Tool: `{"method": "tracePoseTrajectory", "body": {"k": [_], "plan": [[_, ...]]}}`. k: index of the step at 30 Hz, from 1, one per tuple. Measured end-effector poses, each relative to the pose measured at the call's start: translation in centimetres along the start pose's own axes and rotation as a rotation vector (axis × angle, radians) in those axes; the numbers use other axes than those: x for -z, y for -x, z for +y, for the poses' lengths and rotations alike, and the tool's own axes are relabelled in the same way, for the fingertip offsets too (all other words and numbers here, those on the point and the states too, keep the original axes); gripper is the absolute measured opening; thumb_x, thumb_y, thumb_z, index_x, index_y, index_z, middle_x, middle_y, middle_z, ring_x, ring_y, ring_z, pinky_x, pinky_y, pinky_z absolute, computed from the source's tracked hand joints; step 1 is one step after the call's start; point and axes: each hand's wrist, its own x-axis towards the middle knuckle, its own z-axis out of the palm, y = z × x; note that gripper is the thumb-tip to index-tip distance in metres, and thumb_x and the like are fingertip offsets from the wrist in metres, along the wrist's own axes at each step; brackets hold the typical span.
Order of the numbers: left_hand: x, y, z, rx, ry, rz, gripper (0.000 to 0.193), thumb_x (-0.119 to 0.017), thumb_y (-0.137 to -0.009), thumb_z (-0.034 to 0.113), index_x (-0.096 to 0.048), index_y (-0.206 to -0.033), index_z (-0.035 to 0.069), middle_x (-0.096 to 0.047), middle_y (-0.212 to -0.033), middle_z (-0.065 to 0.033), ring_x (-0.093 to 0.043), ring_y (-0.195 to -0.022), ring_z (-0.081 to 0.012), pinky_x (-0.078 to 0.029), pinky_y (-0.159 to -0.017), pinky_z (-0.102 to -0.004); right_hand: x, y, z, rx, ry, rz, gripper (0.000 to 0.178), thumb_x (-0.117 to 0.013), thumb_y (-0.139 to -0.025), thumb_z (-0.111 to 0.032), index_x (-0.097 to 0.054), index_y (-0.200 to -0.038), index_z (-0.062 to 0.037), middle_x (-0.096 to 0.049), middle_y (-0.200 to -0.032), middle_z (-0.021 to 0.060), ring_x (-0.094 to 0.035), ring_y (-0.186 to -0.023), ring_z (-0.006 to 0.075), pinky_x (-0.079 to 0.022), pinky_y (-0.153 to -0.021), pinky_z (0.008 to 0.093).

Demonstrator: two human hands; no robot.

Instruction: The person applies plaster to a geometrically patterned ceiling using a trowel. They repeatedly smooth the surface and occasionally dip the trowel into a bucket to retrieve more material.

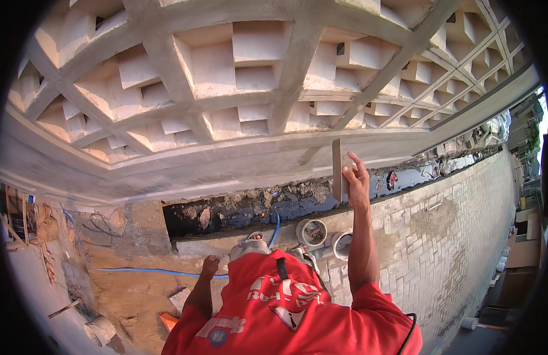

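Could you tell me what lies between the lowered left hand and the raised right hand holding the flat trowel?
In the head view, two open pipe ends and a blue hose lie between the left hand and the right hand gripping the trowel.

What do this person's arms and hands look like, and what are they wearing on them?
Both forearms are bare, and neither the left hand nor the right hand has a glove. The only clothing seen is a red short-sleeved shirt with pale printed markings. A thin black cable curves beside the right sleeve. No watch or rings can be made out.

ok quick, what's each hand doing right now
left hand: hangs low, fingers curled, holding nothing that can be seen.
right hand: raised, closed on a flat trowel pressed against the concrete beam.
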Motion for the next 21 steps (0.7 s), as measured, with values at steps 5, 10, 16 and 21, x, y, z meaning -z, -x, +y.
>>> {"method": "tracePoseTrajectory", "body": {"k": [5, 10, 16, 21], "plan": [[-0.6, -2.5, 2.7, -0.078, 0.091, -0.003, 0.036, -0.057, -0.086, 0.021, -0.054, -0.117, 0.004, -0.059, -0.085, -0.0054, -0.052, -0.055, -0.0128, -0.041, -0.045, -0.0268, -0.5, -5.2, -2.4, 0.192, 0.659, -0.032, 0.039, -0.066, -0.081, -0.01, -0.057, -0.118, -0.0002, -0.065, -0.088, 0.0102, -0.061, -0.08, 0.015, -0.049, -0.071, 0.0298], [-1.3, -2.3, 2.6, -0.157, 0.155, 0.039, 0.039, -0.06, -0.087, 0.023, -0.055, -0.118, 0.001, -0.063, -0.081, -0.0066, -0.054, -0.055, -0.0139, -0.045, -0.048, -0.0294, -3.7, -7.1, -3.3, 0.272, 0.974, 0.043, 0.036, -0.068, -0.077, -0.015, -0.062, -0.11, -0.0011, -0.066, -0.096, 0.0183, -0.064, -0.088, 0.0297, -0.048, -0.079, 0.0354], [-0.6, -0.5, -0.7, 0.034, 0.189, 0.01, 0.028, -0.061, -0.086, 0.024, -0.056, -0.108, 0.007, -0.057, -0.079, -0.0028, -0.05, -0.052, -0.0126, -0.039, -0.044, -0.0253, -3.6, -7.8, -1.7, 0.329, 1.067, 0.114, 0.038, -0.068, -0.077, -0.017, -0.062, -0.112, -0.0022, -0.064, -0.082, 0.0162, -0.059, -0.073, 0.0229, -0.047, -0.07, 0.0324], [0.3, 0.2, -4.0, 0.156, 0.159, 0.081, 0.027, -0.061, -0.086, 0.025, -0.056, -0.107, 0.009, -0.055, -0.072, -0.0021, -0.046, -0.048, -0.0119, -0.037, -0.042, -0.0257, -2.8, -6.3, -1.9, 0.187, 0.842, -0.001, 0.038, -0.066, -0.081, -0.018, -0.062, -0.113, 0.0, -0.066, -0.09, 0.0168, -0.062, -0.083, 0.02, -0.047, -0.075, 0.0319]]}}
